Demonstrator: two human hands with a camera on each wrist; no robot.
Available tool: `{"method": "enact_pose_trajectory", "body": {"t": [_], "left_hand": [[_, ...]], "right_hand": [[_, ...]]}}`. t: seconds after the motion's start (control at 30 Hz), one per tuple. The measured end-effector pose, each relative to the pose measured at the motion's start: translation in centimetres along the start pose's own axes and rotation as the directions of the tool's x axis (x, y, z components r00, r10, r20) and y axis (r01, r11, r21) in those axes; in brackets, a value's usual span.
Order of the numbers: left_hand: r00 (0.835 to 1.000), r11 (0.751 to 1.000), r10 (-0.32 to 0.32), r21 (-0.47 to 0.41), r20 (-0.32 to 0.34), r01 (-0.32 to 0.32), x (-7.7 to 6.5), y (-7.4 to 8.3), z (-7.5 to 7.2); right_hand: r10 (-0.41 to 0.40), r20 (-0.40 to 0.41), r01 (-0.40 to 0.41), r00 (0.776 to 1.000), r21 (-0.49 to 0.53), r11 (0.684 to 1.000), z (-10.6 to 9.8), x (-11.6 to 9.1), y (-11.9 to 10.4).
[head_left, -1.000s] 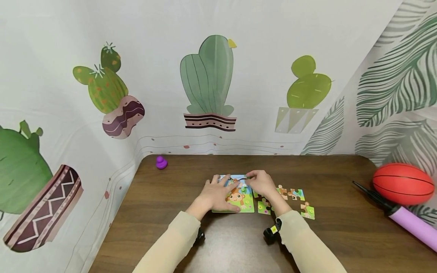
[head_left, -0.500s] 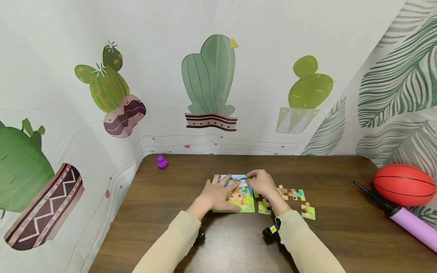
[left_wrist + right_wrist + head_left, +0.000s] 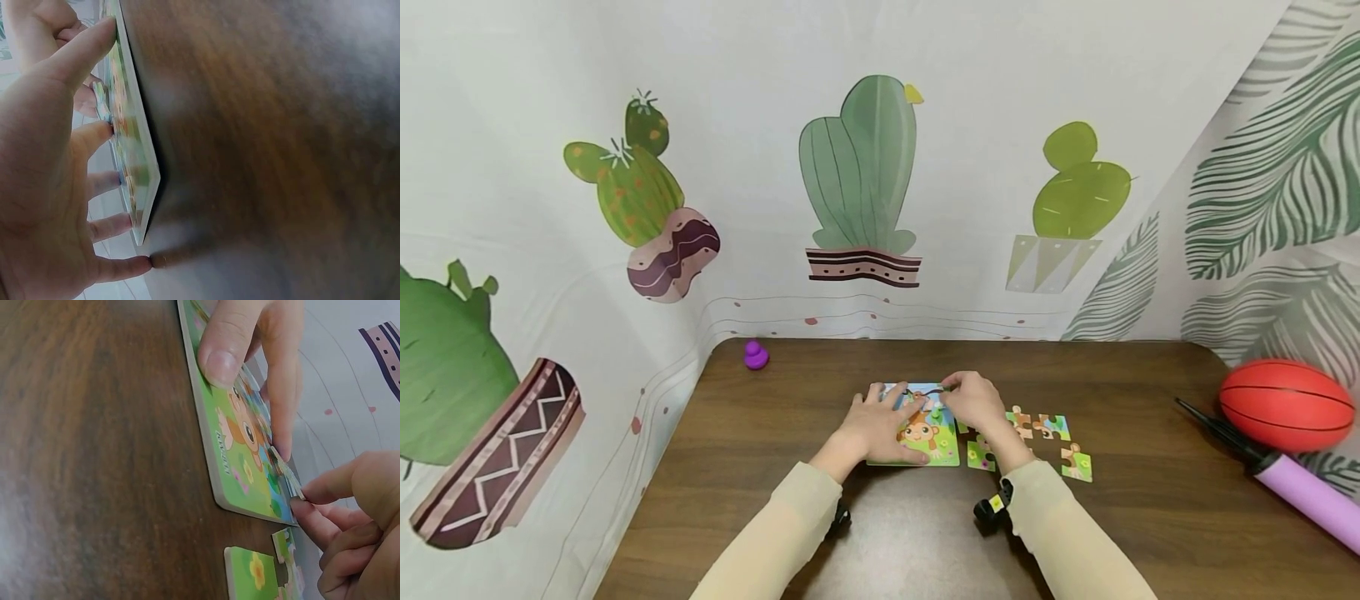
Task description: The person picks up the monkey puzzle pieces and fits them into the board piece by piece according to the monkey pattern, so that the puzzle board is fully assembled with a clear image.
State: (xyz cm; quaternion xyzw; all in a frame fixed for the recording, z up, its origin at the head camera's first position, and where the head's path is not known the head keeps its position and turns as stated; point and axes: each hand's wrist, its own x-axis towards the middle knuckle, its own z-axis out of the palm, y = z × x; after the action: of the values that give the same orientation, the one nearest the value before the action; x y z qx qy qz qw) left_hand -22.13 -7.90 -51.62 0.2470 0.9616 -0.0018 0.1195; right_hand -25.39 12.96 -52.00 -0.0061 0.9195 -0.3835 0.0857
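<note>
A jigsaw puzzle board (image 3: 946, 454) with a cartoon monkey on green and blue lies at the table's middle. My left hand (image 3: 876, 429) is spread flat across its left part, thumb near the front edge. In the left wrist view, the little finger reaches past the board onto the table. Over the board's far right corner, my right hand (image 3: 976, 406) pinches a puzzle piece (image 3: 287, 474) between thumb and forefinger. That piece is tilted up from the board, with a left fingertip right at its other end. Part of the picture is hidden under my left hand.
Several loose puzzle pieces lie right of the board, among them a green corner piece (image 3: 1077, 464) and a blue-green one (image 3: 1051, 427). A purple rubber duck (image 3: 756, 356) sits back left. At right are a red ball (image 3: 1287, 405) and a purple tube with a black nozzle (image 3: 1311, 500).
Both hands keep almost the same places. The right wrist has shifted very slightly, while the left hand stays on the board.
</note>
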Motion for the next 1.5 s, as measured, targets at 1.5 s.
{"method": "enact_pose_trajectory", "body": {"t": [1.5], "left_hand": [[1.0, 1.0, -0.022, 0.011, 0.001, 0.022, 0.14, 0.27, -0.27]], "right_hand": [[-0.137, 0.096, 0.151, 0.986, -0.162, 0.975, 0.33, -0.07, -0.05]]}}
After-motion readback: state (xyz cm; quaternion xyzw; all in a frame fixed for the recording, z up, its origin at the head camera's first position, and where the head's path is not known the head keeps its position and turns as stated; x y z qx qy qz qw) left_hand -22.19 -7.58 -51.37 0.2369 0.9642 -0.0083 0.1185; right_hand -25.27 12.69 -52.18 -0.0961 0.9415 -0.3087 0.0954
